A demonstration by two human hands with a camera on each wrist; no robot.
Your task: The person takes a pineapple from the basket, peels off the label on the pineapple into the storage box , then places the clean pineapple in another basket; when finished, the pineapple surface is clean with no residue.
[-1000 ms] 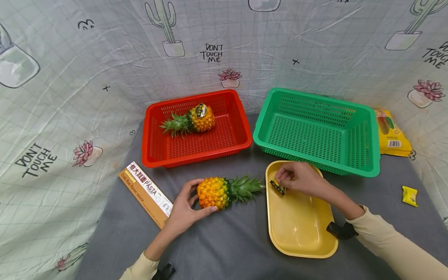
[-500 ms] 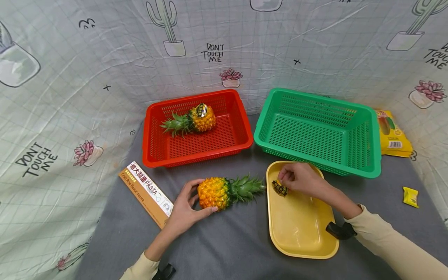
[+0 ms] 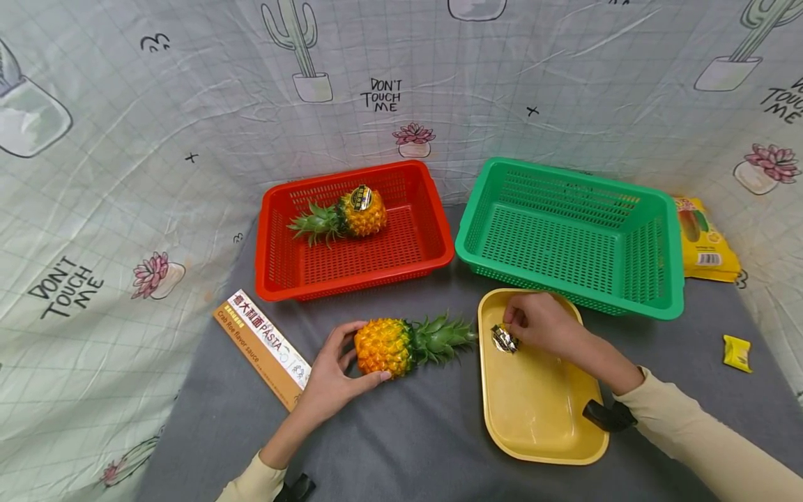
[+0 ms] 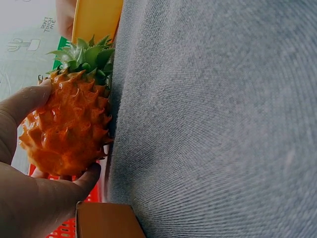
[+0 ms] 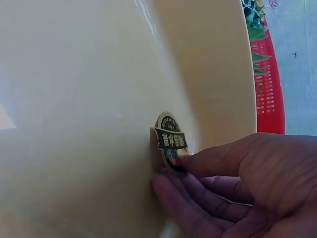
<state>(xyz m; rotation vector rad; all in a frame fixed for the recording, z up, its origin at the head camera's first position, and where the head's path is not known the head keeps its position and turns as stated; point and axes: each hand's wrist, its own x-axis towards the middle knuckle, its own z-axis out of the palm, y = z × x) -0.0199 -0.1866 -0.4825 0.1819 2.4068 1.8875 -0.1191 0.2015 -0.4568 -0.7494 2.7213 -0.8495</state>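
My left hand grips the round base of a yellow-orange pineapple lying on its side on the grey cloth, its leafy crown toward the tray. In the left wrist view, thumb and fingers curl around the spiky pineapple. Inside the yellow tray, my right hand pinches a small black-and-gold sticker label near the tray's left wall. The right wrist view shows the sticker between thumb and fingers, its printed face turned up, close over the tray floor.
A red basket at the back holds another pineapple with a similar label. Beside it stands a green basket. A pasta box lies left, a yellow bag behind right, and a small yellow packet far right.
The sticker has tilted and turned in my right hand's fingers, which have shifted slightly right within the tray. My left hand and the pineapple have stayed in place.
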